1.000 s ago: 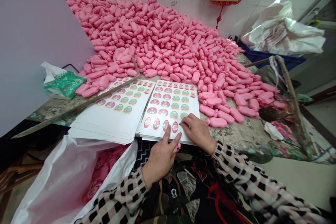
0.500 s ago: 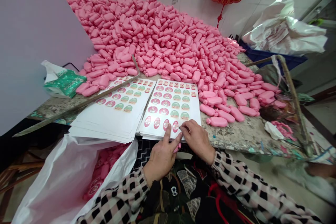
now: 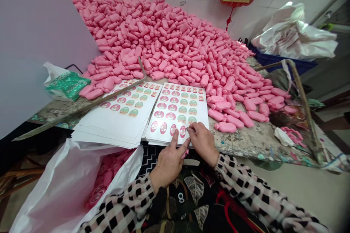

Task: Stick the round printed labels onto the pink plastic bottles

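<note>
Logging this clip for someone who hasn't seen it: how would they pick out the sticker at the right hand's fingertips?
Below the big pink heap lie printed sheets; take the right-hand sheet. Its row nearest the person is tall pink ovals. The sticker is the last oval on the right, the only one by the right hand's fingertips.

Pieces (image 3: 175, 40) smooth pink plastic-like; sheets (image 3: 161, 140) paper; tabletop (image 3: 246, 142) rough w/ matt finish.
</note>
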`<state>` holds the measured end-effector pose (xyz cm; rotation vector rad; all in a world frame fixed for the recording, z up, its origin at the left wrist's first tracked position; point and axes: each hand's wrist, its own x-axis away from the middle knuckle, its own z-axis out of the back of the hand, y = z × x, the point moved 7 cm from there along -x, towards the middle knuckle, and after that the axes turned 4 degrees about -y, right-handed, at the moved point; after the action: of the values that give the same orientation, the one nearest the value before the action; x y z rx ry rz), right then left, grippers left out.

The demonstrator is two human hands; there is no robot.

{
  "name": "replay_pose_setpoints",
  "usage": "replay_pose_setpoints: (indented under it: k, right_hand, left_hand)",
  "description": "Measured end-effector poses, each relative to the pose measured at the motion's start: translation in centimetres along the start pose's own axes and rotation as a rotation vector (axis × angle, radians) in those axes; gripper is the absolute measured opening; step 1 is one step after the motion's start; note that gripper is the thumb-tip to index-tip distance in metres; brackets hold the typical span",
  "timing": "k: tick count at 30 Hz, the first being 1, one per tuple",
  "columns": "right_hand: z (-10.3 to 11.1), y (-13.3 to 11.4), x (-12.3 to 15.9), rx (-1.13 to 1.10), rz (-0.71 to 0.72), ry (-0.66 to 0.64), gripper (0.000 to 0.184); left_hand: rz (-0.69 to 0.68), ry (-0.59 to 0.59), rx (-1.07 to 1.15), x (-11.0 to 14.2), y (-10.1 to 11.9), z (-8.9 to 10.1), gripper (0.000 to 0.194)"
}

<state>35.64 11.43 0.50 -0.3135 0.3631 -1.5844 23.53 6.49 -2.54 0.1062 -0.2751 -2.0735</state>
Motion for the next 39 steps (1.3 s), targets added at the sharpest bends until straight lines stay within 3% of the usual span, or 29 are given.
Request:
replay_pose_setpoints:
  k: [10,19,26,34,39]
  right_hand:
    - [0.5,0.0,-0.2,0.008,0.021,-0.035,0.02]
    - [0.6,-0.2,-0.4,-0.025,0.014,-0.064,0.026]
    - [0.5,0.0,-1.0,-0.019,-0.044,-0.094,0.022]
    - [3.2,-1.8,-1.3,-0.013,0.042,-0.009,0.022]
    - [3.8,0.6,-2.0,-0.208,-0.021,0.004,0.026]
  left_hand:
    - [0.009,0.0,0.003,0.0,0.0,0.0,0.057]
    - [0.039,-0.086,0.077,-0.1,0.1,0.9,0.075]
    - [0.053,-0.104,0.094,-0.4,0.3,1.6,0.075]
    - [0.049,-0.109,0.076,-0.3,0.1,1.2,0.064]
    - [0.013,-0.086,0.195,0.1,-0.1,1.7,0.058]
